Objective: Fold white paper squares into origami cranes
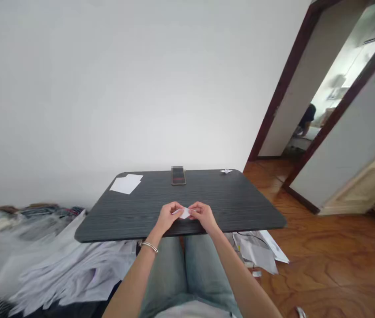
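Observation:
A small folded white paper (185,213) is pinched between both my hands above the near edge of the dark table (240,207). My left hand (168,216), with a bracelet on its wrist, closes its fingers on the paper's left side. My right hand (203,215) closes on its right side. Part of the paper is hidden by my fingers.
On the table's far side lie white sheets (126,183) at the left, a phone (178,175) at the middle and a small folded paper piece (226,171) at the right. Papers and cloth cover the floor at the left (58,260). An open doorway (309,123) with a person in it is far right.

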{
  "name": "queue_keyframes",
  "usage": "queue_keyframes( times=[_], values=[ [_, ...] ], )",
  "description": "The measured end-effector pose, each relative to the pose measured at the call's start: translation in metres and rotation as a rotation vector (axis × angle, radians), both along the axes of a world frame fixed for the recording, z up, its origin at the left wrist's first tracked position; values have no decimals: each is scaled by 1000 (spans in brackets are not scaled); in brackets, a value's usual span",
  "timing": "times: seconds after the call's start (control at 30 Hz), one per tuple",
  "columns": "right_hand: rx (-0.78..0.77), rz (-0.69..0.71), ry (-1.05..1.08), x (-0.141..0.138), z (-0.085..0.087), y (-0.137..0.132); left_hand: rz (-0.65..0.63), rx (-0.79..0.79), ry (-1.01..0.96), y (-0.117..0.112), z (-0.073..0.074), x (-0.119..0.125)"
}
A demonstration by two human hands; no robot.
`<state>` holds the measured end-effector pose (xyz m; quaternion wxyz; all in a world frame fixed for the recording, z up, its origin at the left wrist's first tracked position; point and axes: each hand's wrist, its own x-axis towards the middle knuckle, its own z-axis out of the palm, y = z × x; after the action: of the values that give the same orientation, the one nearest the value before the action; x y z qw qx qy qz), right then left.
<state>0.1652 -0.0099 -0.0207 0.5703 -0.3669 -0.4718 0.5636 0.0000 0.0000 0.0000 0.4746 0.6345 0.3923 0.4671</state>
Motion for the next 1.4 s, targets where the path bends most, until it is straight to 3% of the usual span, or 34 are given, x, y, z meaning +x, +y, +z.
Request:
queue_keyframes(
  times=[0.17, 0.5, 0.9, 1.4],
  values=[
    [-11, -10, 32, -4, 2, -4, 27, 13, -6, -2, -2, -3],
    [-39, -1, 102, -11, -21, 3, 48, 45, -6, 9, -25, -12],
    [-4, -31, 97, -3, -10, -4, 32, 44, -9, 5, -11, -4],
    [179, -241, -87, -12, -3, -16, 0, 11, -89, -4, -4, -6]
  ],
)
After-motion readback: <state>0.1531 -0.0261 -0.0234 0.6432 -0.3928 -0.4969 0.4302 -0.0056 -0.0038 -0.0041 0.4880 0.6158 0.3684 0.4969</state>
